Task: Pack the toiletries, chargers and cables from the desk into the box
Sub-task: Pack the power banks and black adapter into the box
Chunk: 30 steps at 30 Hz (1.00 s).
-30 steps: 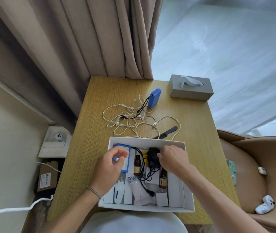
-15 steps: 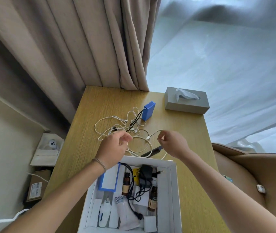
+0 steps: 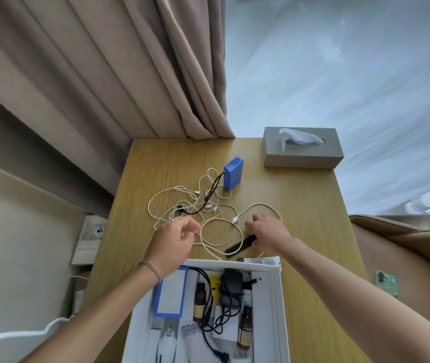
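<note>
I am at a wooden desk (image 3: pixel 300 205) pushed against a beige curtain (image 3: pixel 130 74), with a pale sheer curtain to the right of it. My left hand (image 3: pixel 173 241) hovers over the near left part of a tangle of white cables (image 3: pixel 208 213), fingers loosely curled with thumb and fingertips close together; whether they actually pinch a strand I cannot tell. My right hand (image 3: pixel 267 231) is spread flat, palm down, its fingers relaxed, over the right loop of the cable and over the far end of a black comb (image 3: pixel 240 244) that lies slanted on the desk just beyond the box. A thin bracelet (image 3: pixel 152 268) circles my left wrist. Beyond my hands a short black lead (image 3: pixel 212 189) runs from the tangle to a blue power bank (image 3: pixel 232 172) standing on its edge, and a grey tissue box (image 3: pixel 302 150) sits at the far right corner of the desk. Nearest me, the white box (image 3: pixel 276 310) lies open on the desk with a blue-rimmed flat pack (image 3: pixel 170 294), two small brown bottles (image 3: pixel 199 301), a black charger (image 3: pixel 232 284) with its coiled lead, and white tubes inside. A tan chair (image 3: pixel 405 258) to my right holds a green phone (image 3: pixel 388 282).
</note>
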{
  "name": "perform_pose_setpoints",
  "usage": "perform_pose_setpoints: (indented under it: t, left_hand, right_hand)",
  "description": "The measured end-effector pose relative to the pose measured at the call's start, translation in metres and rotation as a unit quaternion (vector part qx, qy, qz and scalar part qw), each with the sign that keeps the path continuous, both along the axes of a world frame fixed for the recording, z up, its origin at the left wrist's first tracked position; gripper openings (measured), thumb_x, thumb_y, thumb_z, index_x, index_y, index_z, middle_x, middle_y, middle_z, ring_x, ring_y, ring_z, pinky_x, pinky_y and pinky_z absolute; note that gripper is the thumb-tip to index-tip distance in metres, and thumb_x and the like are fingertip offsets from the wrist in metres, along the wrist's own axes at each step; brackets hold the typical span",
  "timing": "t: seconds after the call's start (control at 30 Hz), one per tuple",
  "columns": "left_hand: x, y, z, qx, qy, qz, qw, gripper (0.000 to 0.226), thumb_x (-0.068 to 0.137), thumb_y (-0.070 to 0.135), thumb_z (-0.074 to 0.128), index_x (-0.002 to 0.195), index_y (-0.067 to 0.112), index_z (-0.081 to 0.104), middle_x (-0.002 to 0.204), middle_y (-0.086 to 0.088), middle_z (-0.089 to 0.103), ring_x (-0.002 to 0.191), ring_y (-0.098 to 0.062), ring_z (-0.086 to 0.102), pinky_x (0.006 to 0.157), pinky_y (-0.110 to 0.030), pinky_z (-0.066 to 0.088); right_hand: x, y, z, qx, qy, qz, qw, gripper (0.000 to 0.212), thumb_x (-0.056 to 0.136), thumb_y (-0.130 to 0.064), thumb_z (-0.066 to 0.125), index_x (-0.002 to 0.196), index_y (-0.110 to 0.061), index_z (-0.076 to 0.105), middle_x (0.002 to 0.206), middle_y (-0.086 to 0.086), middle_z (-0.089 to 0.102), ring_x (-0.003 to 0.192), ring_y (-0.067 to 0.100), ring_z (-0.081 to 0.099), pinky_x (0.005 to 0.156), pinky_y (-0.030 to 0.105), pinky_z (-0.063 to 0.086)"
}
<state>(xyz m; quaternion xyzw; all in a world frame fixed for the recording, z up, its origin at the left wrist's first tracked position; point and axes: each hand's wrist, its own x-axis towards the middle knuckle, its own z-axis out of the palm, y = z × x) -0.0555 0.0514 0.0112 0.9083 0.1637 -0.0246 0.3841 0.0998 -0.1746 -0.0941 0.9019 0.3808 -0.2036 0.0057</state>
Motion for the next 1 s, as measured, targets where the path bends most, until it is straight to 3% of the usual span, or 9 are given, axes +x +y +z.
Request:
perform_pose_setpoints:
  t: [0.1,0.23,0.37,0.43,0.53,0.67,0.73,0.87,1.0]
  left_hand:
    - [0.004,0.001,-0.001,-0.001,0.002,0.002,1.000,0.031,0.092,0.005,0.054,0.091,0.032,0.069,0.095,0.018,0.070,0.093,0.002,0.064,0.080,-0.028,0.057]
    - [0.013,-0.005,-0.003,0.005,0.009,-0.006,1.000,0.027,0.092,0.007,0.055,0.092,0.030,0.069,0.096,0.017,0.069,0.092,0.000,0.063,0.079,-0.027,0.057]
    - [0.029,-0.022,-0.003,0.017,0.019,-0.045,0.999,0.027,0.092,0.008,0.055,0.094,0.031,0.069,0.094,0.017,0.069,0.088,0.001,0.063,0.076,-0.023,0.054]
    - [0.039,-0.034,-0.004,0.023,0.025,-0.081,0.996,0.025,0.092,0.010,0.055,0.094,0.030,0.069,0.089,0.014,0.069,0.081,-0.004,0.064,0.073,-0.029,0.057]
    - [0.055,-0.060,-0.005,0.016,0.044,-0.135,0.990,0.020,0.092,0.015,0.055,0.093,0.030,0.068,0.082,0.009,0.067,0.072,-0.016,0.064,0.070,-0.040,0.057]
    - [0.071,-0.099,-0.009,0.033,0.069,-0.230,0.970,0.019,0.091,0.016,0.053,0.092,0.029,0.067,0.072,0.006,0.064,0.067,-0.015,0.059,0.067,-0.039,0.055]
    - [0.075,-0.116,-0.014,0.030,0.099,-0.269,0.958,0.020,0.092,0.018,0.050,0.091,0.030,0.066,0.068,0.006,0.063,0.064,-0.017,0.060,0.061,-0.036,0.053]
    - [0.091,-0.140,-0.031,0.099,0.170,-0.347,0.917,0.022,0.093,0.018,0.048,0.096,0.033,0.064,0.076,0.009,0.064,0.067,-0.014,0.063,0.058,-0.031,0.052]
    - [0.117,-0.156,-0.048,0.157,0.208,-0.406,0.876,0.017,0.092,0.018,0.060,0.106,0.025,0.064,0.077,0.014,0.053,0.072,-0.015,0.058,0.054,-0.023,0.038]
  right_hand:
    - [0.003,-0.002,-0.005,-0.001,-0.012,0.020,1.000,0.035,0.084,-0.036,0.075,0.111,-0.017,0.062,0.104,0.004,0.058,0.091,0.021,0.048,0.068,0.034,0.041]
    - [0.006,-0.006,-0.002,-0.007,0.001,0.038,0.999,0.029,0.087,-0.035,0.073,0.104,-0.015,0.062,0.099,0.004,0.061,0.088,0.022,0.050,0.072,0.033,0.035]
    - [0.007,-0.007,0.016,-0.005,0.021,0.060,0.998,0.009,0.089,-0.011,0.065,0.096,-0.013,0.061,0.090,0.005,0.068,0.086,0.026,0.061,0.068,0.034,0.042]
    - [0.009,-0.011,0.030,0.018,-0.004,0.060,0.998,0.011,0.088,-0.001,0.059,0.089,-0.013,0.058,0.083,0.004,0.067,0.082,0.026,0.062,0.065,0.034,0.042]
    - [0.013,-0.021,0.056,0.073,-0.046,0.025,0.996,0.016,0.088,0.000,0.057,0.085,-0.016,0.053,0.079,0.001,0.061,0.078,0.026,0.060,0.060,0.034,0.042]
    - [0.017,-0.042,0.077,0.173,-0.023,-0.117,0.978,0.013,0.091,-0.007,0.063,0.092,-0.018,0.056,0.084,0.001,0.068,0.072,0.026,0.056,0.054,0.032,0.033]
    - [0.018,-0.052,0.082,0.278,0.073,-0.231,0.930,0.017,0.091,-0.010,0.066,0.086,-0.019,0.052,0.081,-0.001,0.071,0.068,0.025,0.059,0.057,0.031,0.035]
    - [0.010,-0.070,0.092,0.461,0.249,-0.385,0.760,0.023,0.092,-0.007,0.068,0.083,-0.018,0.049,0.085,0.003,0.080,0.082,0.013,0.076,0.071,0.030,0.053]
    - [-0.001,-0.086,0.088,0.499,0.267,-0.439,0.698,0.019,0.095,-0.006,0.066,0.086,-0.016,0.051,0.084,0.008,0.081,0.087,0.019,0.078,0.088,0.040,0.057]
